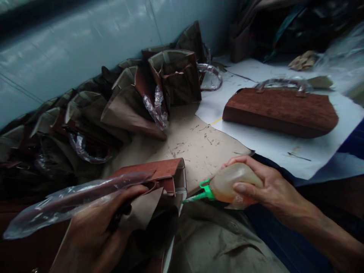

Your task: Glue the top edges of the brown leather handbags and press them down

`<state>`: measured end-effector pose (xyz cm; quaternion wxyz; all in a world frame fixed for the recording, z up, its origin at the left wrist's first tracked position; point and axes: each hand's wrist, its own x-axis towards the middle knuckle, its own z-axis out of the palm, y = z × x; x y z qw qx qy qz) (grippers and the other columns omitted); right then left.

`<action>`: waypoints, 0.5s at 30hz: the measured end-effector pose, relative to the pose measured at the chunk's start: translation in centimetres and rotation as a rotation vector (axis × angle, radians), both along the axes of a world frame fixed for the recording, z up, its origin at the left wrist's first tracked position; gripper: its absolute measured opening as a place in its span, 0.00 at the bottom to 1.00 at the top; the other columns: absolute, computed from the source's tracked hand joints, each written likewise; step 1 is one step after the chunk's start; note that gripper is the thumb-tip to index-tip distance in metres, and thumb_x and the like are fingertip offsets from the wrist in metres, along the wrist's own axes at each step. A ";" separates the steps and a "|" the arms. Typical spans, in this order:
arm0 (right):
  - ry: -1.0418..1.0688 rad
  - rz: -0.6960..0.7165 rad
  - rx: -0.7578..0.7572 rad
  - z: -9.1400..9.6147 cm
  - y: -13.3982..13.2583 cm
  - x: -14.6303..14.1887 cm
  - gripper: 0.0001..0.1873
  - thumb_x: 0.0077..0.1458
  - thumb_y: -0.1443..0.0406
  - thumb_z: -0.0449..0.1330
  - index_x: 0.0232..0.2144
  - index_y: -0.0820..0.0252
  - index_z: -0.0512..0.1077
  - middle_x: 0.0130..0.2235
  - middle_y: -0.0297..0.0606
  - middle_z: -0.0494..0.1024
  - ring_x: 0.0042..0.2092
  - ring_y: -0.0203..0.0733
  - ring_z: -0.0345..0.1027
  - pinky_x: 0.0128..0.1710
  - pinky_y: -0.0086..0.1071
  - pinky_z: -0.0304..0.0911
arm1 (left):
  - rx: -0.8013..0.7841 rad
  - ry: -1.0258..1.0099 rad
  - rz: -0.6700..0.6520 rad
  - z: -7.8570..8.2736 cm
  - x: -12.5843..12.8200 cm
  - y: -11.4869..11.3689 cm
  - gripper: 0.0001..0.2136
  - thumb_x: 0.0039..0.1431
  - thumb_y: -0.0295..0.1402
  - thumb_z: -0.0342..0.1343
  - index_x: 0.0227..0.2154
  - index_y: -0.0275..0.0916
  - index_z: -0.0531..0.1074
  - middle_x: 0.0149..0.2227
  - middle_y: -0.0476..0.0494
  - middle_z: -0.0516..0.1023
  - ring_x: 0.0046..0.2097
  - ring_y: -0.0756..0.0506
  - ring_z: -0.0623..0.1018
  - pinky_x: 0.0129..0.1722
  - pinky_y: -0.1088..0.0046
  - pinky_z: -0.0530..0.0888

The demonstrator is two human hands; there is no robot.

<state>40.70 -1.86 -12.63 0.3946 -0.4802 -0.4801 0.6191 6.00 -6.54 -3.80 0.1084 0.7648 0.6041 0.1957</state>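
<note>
My left hand (99, 227) grips a brown handbag (159, 170) at its opening, fingers closed round the edge and a fold of lining. The bag's handle (79, 201), wrapped in clear plastic, lies across the back of that hand. In my right hand (264, 178) is a squeeze bottle (227, 184), held on its side with amber liquid in it. Its green nozzle (199, 195) points left, the tip at the bag's open side edge. Whether the tip touches the bag, I cannot tell. The lower part of the bag is dark and partly hidden.
Several brown bags (131, 94) with open tops stand in a row along the pale wall (85, 41). A finished-looking brown bag (281, 110) lies on white paper (295, 151) at right. Thread scraps dot the tan board (204, 140). Crumpled plastic (344, 53) lies at far right.
</note>
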 end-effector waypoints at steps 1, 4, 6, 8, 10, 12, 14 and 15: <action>0.109 -0.006 -0.077 -0.3 -0.3 0.1 0.29 0.48 0.46 0.75 0.46 0.55 0.76 0.39 0.37 0.82 0.35 0.41 0.75 0.31 0.27 0.71 | 0.015 0.011 -0.014 0.1 0.6 0.1 0.16 0.68 0.49 0.54 0.53 0.55 0.77 0.53 0.53 0.84 0.51 0.43 0.85 0.53 0.72 0.81; 0.455 0.064 -0.315 -0.4 -1.5 -0.3 0.28 0.54 0.44 0.71 0.48 0.56 0.79 0.48 0.44 0.84 0.42 0.45 0.80 0.37 0.30 0.76 | 0.038 0.019 -0.014 0.4 2.1 0.9 0.16 0.69 0.48 0.54 0.55 0.53 0.72 0.54 0.53 0.83 0.51 0.45 0.85 0.48 0.76 0.82; 0.602 0.121 -0.389 0.4 -2.0 -1.3 0.26 0.54 0.46 0.71 0.46 0.57 0.80 0.51 0.46 0.84 0.43 0.46 0.81 0.37 0.32 0.77 | 0.053 -0.022 -0.022 0.4 2.5 1.4 0.13 0.69 0.46 0.55 0.52 0.50 0.70 0.52 0.51 0.84 0.47 0.45 0.86 0.41 0.78 0.83; 0.663 0.176 -0.395 1.4 -2.0 -2.7 0.26 0.54 0.46 0.72 0.45 0.58 0.81 0.52 0.47 0.84 0.40 0.46 0.82 0.36 0.33 0.78 | 0.079 -0.055 -0.059 0.1 2.6 1.7 0.11 0.69 0.42 0.55 0.50 0.48 0.70 0.52 0.49 0.84 0.47 0.44 0.86 0.38 0.78 0.83; 0.644 0.236 -0.369 2.3 -1.5 -4.1 0.26 0.54 0.46 0.71 0.45 0.59 0.81 0.49 0.47 0.85 0.37 0.45 0.82 0.35 0.35 0.78 | 0.114 -0.065 -0.087 -0.3 2.7 1.5 0.10 0.68 0.40 0.55 0.50 0.46 0.71 0.54 0.47 0.83 0.48 0.43 0.86 0.39 0.76 0.83; 0.585 0.278 -0.338 2.9 -0.8 -5.2 0.25 0.56 0.46 0.70 0.44 0.58 0.82 0.45 0.47 0.86 0.37 0.46 0.82 0.35 0.35 0.78 | 0.135 -0.084 -0.075 -0.5 2.9 1.0 0.10 0.70 0.38 0.53 0.50 0.45 0.71 0.55 0.46 0.81 0.50 0.43 0.85 0.41 0.75 0.83; 0.533 0.304 -0.311 3.3 -0.2 -6.1 0.23 0.57 0.46 0.68 0.42 0.58 0.83 0.41 0.46 0.86 0.37 0.46 0.82 0.35 0.35 0.77 | 0.150 -0.131 -0.049 -0.6 3.3 0.5 0.08 0.71 0.36 0.51 0.49 0.45 0.70 0.56 0.44 0.80 0.51 0.43 0.84 0.43 0.74 0.82; 0.511 0.307 -0.301 3.5 -0.1 -6.4 0.23 0.57 0.45 0.68 0.39 0.58 0.83 0.39 0.45 0.86 0.37 0.47 0.82 0.35 0.35 0.77 | 0.153 -0.153 -0.044 -0.7 3.3 0.4 0.07 0.71 0.35 0.50 0.49 0.44 0.70 0.57 0.43 0.79 0.51 0.43 0.83 0.44 0.75 0.81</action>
